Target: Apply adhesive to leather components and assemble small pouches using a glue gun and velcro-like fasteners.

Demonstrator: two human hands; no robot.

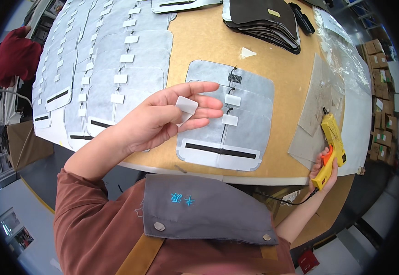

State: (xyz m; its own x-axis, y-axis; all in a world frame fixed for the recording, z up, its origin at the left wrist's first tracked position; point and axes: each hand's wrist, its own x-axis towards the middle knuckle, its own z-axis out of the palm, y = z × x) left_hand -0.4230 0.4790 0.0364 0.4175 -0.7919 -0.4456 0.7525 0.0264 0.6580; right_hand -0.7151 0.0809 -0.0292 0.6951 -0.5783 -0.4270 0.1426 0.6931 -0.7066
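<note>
**white cards and glue gun, both hand-held**

white cards (187, 105): pinched under the thumb of the left hand (163, 113), fingers outstretched, perhaps so single cards can be slipped free; held above the grey sheets (250, 133).

glue gun (331, 130), yellow: gripped round its handle by the right hand (331, 178), nozzle aimed away, presumably for safety.

grey sheets: overlapped, white tabs (229, 120) left exposed.

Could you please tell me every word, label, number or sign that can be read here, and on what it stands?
Grey apron bib: blue embroidered characters, which I won't copy out.
Yellow tag on the dark stack: too small to read.
Cardboard boxes: labels too small to read.
Yellow glue gun: any marking is too small to read.
</note>
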